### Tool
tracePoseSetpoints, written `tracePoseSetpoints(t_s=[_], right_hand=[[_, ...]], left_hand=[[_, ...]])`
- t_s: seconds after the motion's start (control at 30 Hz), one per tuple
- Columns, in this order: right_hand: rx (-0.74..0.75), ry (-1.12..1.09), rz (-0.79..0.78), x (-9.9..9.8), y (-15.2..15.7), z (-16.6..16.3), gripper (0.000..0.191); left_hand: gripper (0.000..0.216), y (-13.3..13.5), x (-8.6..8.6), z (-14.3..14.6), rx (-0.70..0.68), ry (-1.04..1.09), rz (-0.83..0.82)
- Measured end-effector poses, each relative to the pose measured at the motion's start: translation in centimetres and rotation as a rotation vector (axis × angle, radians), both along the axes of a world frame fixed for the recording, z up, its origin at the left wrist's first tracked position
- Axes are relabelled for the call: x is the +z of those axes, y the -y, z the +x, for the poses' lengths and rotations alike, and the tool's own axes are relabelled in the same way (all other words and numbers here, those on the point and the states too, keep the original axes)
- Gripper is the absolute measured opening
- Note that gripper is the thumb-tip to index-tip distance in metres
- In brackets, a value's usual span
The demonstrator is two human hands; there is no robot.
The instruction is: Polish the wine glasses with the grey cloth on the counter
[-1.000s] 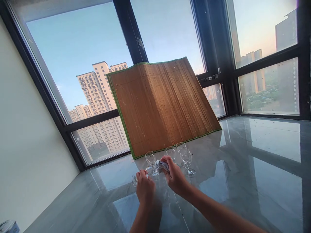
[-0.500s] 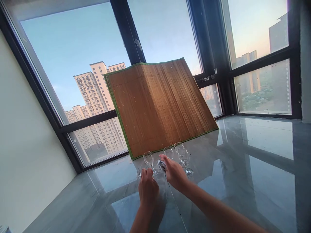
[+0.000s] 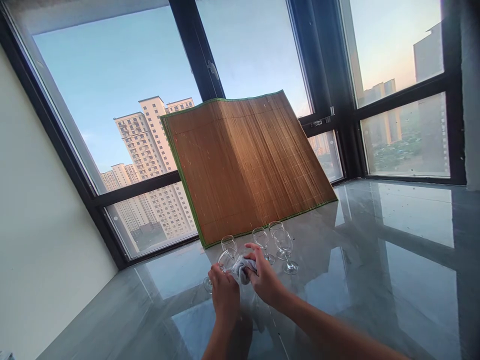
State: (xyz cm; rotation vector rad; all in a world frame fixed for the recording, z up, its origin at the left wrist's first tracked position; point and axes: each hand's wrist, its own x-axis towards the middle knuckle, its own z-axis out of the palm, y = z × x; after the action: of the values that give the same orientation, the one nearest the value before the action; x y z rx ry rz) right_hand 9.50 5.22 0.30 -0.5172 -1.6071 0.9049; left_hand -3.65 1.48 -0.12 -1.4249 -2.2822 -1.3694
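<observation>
My left hand (image 3: pixel 225 290) is closed around a clear stemmed glass (image 3: pixel 228 259), its foot sticking out to the left of the fingers and its bowl up to the right. A bunched grey cloth (image 3: pixel 244 270) is gripped in my right hand (image 3: pixel 264 277), close against the bowl's right side. Directly behind the held glass, another wine glass (image 3: pixel 228 243) is partly covered by it. Further right, a small group of upright stemmed glasses stands on the floor, the nearest glass (image 3: pixel 284 242) showing its whole stem and foot.
Behind the glasses, a brown bamboo mat (image 3: pixel 251 165) with green edging leans against the window (image 3: pixel 112 95). The glossy grey tiled floor (image 3: pixel 375 280) reflects the windows. A pale wall (image 3: pixel 37 210) rises on the left.
The glass in my left hand has turned so its bowl now shows above the fingers. My right hand has come lower with the cloth, which is more exposed beside the bowl.
</observation>
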Motion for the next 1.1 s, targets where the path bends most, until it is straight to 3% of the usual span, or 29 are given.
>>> tracePoseSetpoints(t_s=[0.17,0.37,0.6,0.7,0.97,1.1], right_hand=[[-0.169,0.025,0.068,1.0,-0.8,1.2,0.048],[-0.129,0.393,0.130,0.7,-1.2,1.7,0.045],[-0.044,0.149,-0.017,1.3,-1.3,1.4,0.039],[-0.068,0.143,-0.065,0.8,-1.6,1.3,0.040],[-0.259,0.045,0.072,-0.1,-1.1,0.7,0.044],[-0.289,0.000,0.066,0.4,-1.1,0.9,0.033]], left_hand=[[0.018,0.2,0.1,0.3,-0.017,-0.074,0.016],[0.026,0.5,0.0,1.0,-0.085,-0.250,-0.020],[0.026,0.6,1.2,1.1,-0.098,-0.331,-0.031],[0.029,0.5,1.1,1.2,-0.135,-0.351,-0.037],[0.024,0.5,0.6,1.4,-0.080,-0.274,-0.001],[0.022,0.6,0.6,1.2,-0.037,-0.270,-0.059]])
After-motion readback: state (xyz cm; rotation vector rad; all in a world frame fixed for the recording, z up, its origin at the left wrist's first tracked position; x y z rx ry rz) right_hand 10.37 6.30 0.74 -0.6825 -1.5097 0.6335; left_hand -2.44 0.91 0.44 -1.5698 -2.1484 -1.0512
